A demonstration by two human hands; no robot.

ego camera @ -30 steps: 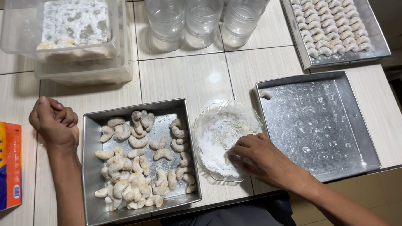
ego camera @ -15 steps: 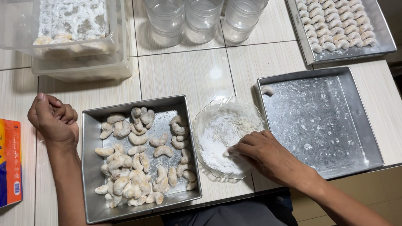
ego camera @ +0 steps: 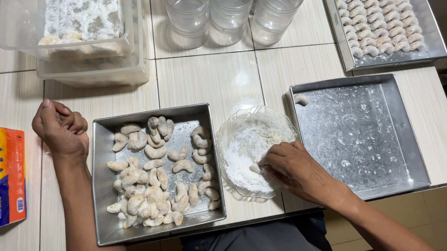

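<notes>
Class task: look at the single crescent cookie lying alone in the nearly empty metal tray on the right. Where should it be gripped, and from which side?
Grip the lone crescent cookie across its thick middle, coming straight down from above. It lies flat in the far left corner of the square tray, so the walls block a sideways approach, and the thin tips would probably snap.

There is one view only, from a camera on the person's head. It looks almost straight down on the tiled table, from close above. The person's body is at the bottom edge, so the far side of the table is at the top. The left hand enters from the lower left, the right hand from the lower right.
</notes>
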